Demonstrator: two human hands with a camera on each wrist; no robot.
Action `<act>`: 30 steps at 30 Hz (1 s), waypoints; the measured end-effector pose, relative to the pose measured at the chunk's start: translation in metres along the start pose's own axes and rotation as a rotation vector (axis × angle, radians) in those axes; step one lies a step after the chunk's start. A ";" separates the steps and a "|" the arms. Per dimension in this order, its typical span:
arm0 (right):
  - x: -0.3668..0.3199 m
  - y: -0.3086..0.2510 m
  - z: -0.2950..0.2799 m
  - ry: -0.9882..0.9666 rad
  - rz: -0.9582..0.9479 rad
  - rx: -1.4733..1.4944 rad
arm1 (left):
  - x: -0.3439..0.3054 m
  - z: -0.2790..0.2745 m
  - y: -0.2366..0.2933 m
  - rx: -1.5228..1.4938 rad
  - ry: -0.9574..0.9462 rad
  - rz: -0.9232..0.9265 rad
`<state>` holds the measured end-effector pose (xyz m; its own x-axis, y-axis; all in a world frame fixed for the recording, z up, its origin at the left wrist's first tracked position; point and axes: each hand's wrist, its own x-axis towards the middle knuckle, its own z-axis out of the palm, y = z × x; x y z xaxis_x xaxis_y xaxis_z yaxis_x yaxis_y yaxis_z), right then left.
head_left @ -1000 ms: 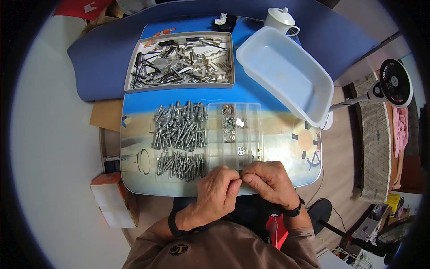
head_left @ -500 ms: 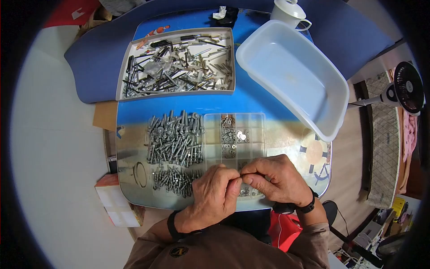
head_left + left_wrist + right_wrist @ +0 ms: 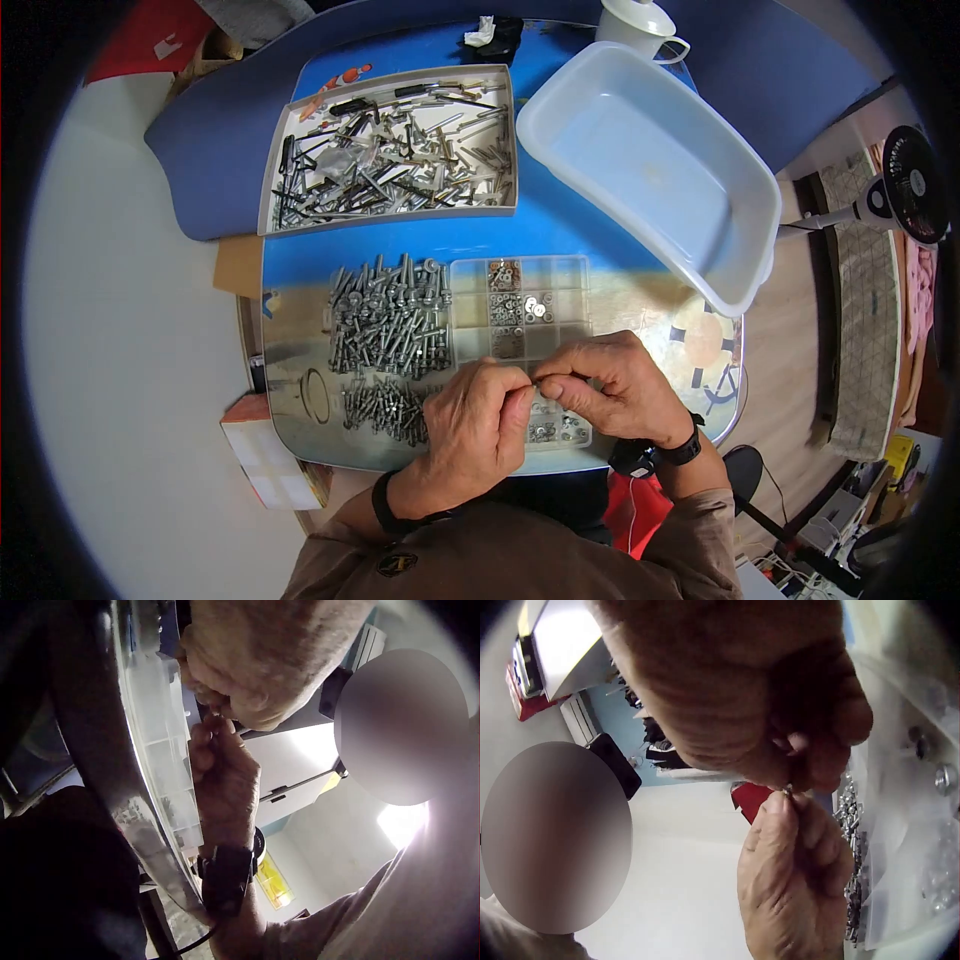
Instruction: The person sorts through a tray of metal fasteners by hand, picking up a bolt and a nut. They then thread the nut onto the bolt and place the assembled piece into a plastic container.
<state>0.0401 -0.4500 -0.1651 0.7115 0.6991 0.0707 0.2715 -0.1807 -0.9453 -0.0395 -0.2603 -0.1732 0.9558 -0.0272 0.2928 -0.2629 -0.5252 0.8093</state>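
My left hand (image 3: 475,415) and right hand (image 3: 615,388) meet fingertip to fingertip over the front of a clear compartment box (image 3: 470,330). Between them they pinch a small metal piece (image 3: 787,790), mostly hidden by thumbs and forefingers; I cannot tell its kind. Washers and nuts (image 3: 507,308) lie in the box's middle compartments, and more small hardware (image 3: 556,431) sits at its front, beside the right hand. A dense pile of bolts (image 3: 392,320) lies just left of the box, with shorter screws (image 3: 385,408) near the left wrist.
A shallow cardboard box (image 3: 516,170) of mixed screws and hardware stands at the back left. A white plastic basin (image 3: 650,170) lies at the back right, with a lidded white mug (image 3: 638,30) behind it. A fan (image 3: 912,185) is beyond the table's right side.
The head view has shifted, so the table sits lower in it. Both hands stay joined at the fingertips, and more of the box's front compartments shows beside the right hand.
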 end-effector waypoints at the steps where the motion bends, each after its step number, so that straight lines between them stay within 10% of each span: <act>1: 0.000 -0.003 -0.001 0.001 0.073 0.059 | 0.001 0.001 0.000 -0.005 0.000 0.023; 30: 0.002 -0.001 -0.009 0.043 -0.014 -0.042 | 0.012 0.009 -0.002 0.065 -0.044 -0.007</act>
<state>0.0470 -0.4544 -0.1613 0.7345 0.6715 0.0986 0.3081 -0.2004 -0.9300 -0.0260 -0.2671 -0.1758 0.9628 -0.0594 0.2635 -0.2482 -0.5792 0.7765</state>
